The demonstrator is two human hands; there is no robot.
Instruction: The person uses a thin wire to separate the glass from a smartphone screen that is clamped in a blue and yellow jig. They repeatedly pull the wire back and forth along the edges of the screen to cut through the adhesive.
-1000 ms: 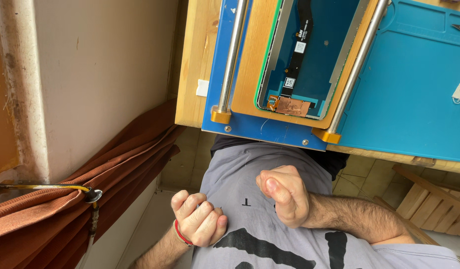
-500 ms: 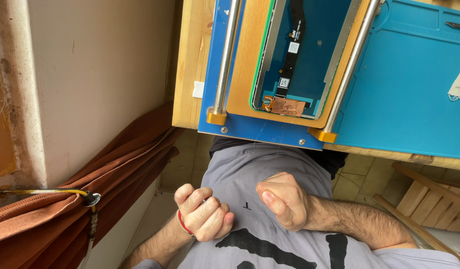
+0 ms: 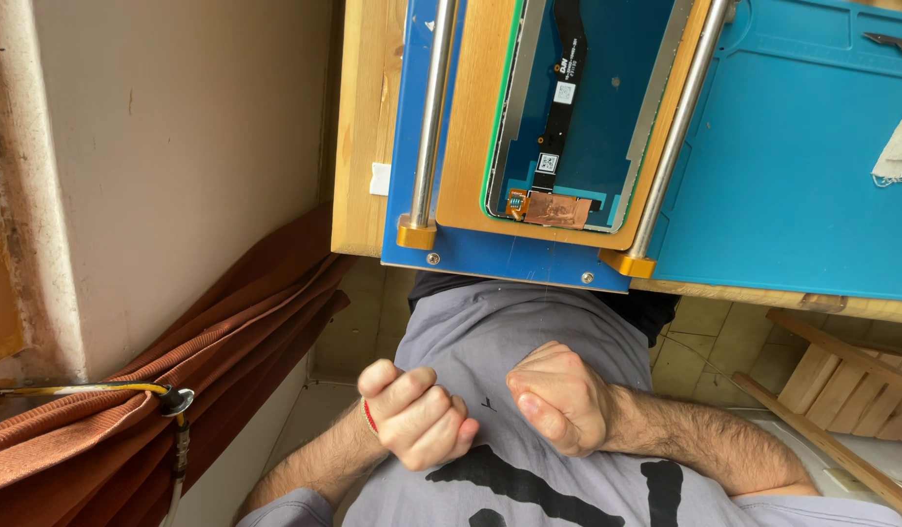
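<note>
Both my hands are fists held in front of my grey shirt (image 3: 490, 327), below the table edge. My left hand (image 3: 417, 415), with a red thread at the wrist, is curled shut with nothing visible in it. My right hand (image 3: 558, 395) is also clenched and holds nothing I can see. The two fists are close together but apart. Above them on the table lies a phone screen panel (image 3: 607, 117) with a black flex cable and a copper patch. It rests on an orange plate in a blue fixture (image 3: 510, 256) with two metal rods.
A blue work mat (image 3: 793, 166) covers the wooden table (image 3: 358, 127) to the right, with a white cloth (image 3: 900, 151) and tweezers (image 3: 890, 41) at its far edge. A wall and brown curtain (image 3: 178, 381) are on the left, and wooden slats (image 3: 841, 381) on the right.
My left fist has edged slightly up and toward my right fist. The view has shifted a little, so the fixture sits lower in frame.
</note>
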